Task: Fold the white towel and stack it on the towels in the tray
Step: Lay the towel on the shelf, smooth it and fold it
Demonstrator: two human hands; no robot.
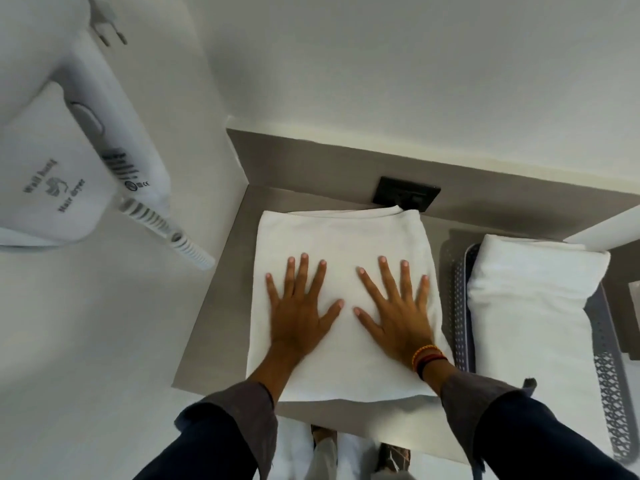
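- We see the white towel (341,299) lying folded into a thick rectangle on the grey counter (221,306), in the centre of the frame, its far edge close under the black wall socket (407,195).
- Our left hand (299,311) rests palm down on the towel's left half, fingers spread wide and flat, gripping nothing.
- Our right hand (398,313) lies palm down on the towel's right half, fingers likewise splayed and flat against the cloth, with nothing held.
- The two thumbs point toward each other near the towel's middle but stay apart.
- On the right wrist we see orange and dark thread bracelets (427,358); dark sleeves with greyish cuffs cover both forearms at the bottom of the frame.
- Just beside the towel, at the right of the frame, stands the grey perforated tray (460,306), and its near wall almost meets the towel's right edge.
- Inside the tray lie the stacked white towels (530,313), rising above the rim.
- At the upper left of the frame a white wall-mounted hair dryer (69,168) hangs on the white wall, with its coiled cord (166,230) running down toward the counter's left edge.
- At the bottom centre, below the counter's near edge, we can make out what seem to be feet on a pale floor; the detail is too blurred to say more.
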